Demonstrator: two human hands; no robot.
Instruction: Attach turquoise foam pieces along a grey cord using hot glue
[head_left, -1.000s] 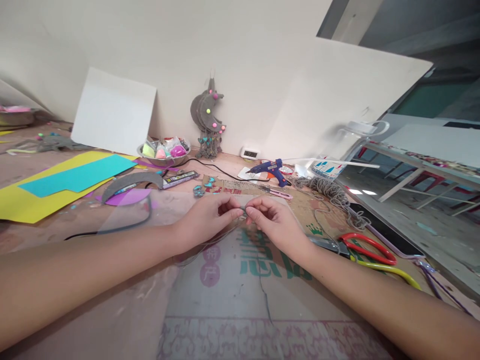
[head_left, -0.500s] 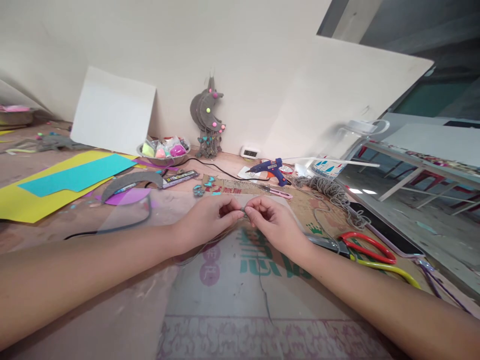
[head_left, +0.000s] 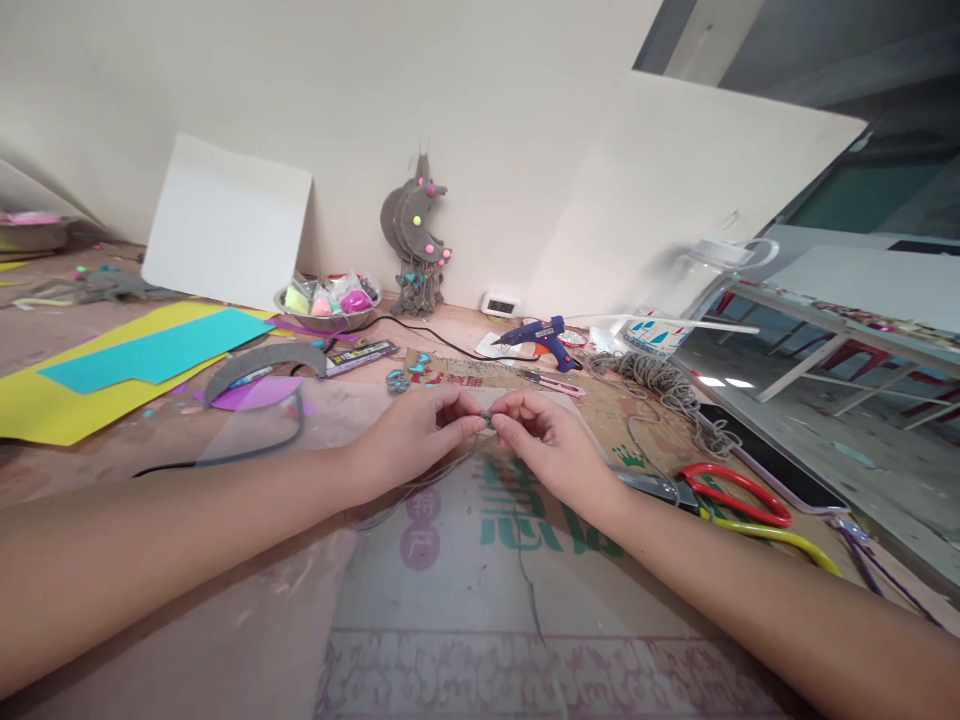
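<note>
My left hand (head_left: pixel 420 435) and my right hand (head_left: pixel 546 440) meet fingertip to fingertip over a plastic-covered cardboard sheet (head_left: pixel 450 600). Between them they pinch a small knotted bit of grey cord (head_left: pixel 487 417). One loose strand trails under my left palm, and another dark strand (head_left: pixel 534 600) lies on the sheet below my right hand. Scissors (head_left: pixel 739 505) with a red and a yellow handle rest beside my right wrist. A coil of grey cord (head_left: pixel 660 385) lies beyond my right hand.
Behind my hands are a blue glue gun (head_left: pixel 544 338), a pink cutter (head_left: pixel 559 384), a small clock (head_left: pixel 500 303) and a bowl (head_left: pixel 328 318) of clay packets. A grey moon ornament (head_left: pixel 416 225) stands against the wall. At right are a bottle (head_left: pixel 686 290) and a phone (head_left: pixel 772 460).
The fingertips have shifted slightly, and a little more of the grey knot shows between them. Both hands stay in nearly the same place.
</note>
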